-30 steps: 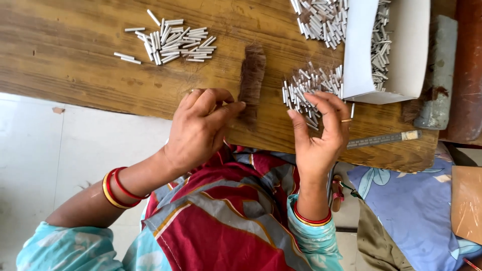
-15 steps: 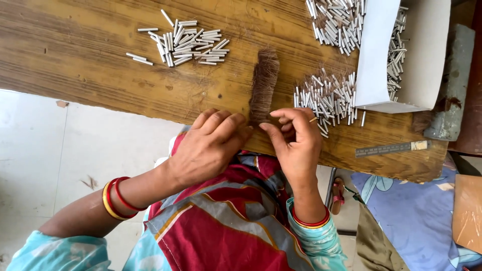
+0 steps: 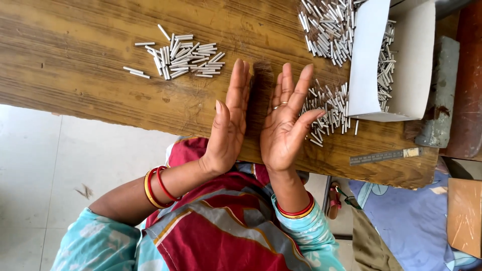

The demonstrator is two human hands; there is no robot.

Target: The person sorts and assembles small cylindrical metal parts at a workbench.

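At lower centre of the frame, the left hand (image 3: 228, 125) and right hand (image 3: 286, 125) are held flat, palms facing, fingers spread, over a worn brown wooden table (image 3: 75, 65). A dark patch lies between them; what it is cannot be told. Small grey metal rods (image 3: 326, 113) are heaped just right; a white cardboard box (image 3: 369, 60) is seen upper right.

Open left hand (image 3: 228, 125) and right hand (image 3: 286, 123) over wooden table (image 3: 75, 65), white sticks (image 3: 181, 52) beyond

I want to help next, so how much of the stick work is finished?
Done: a small pile of white sticks lies apart. In hand: the left hand and right hand stand open, palms facing, around a dark roll. Left: heaps beside and in the white box.
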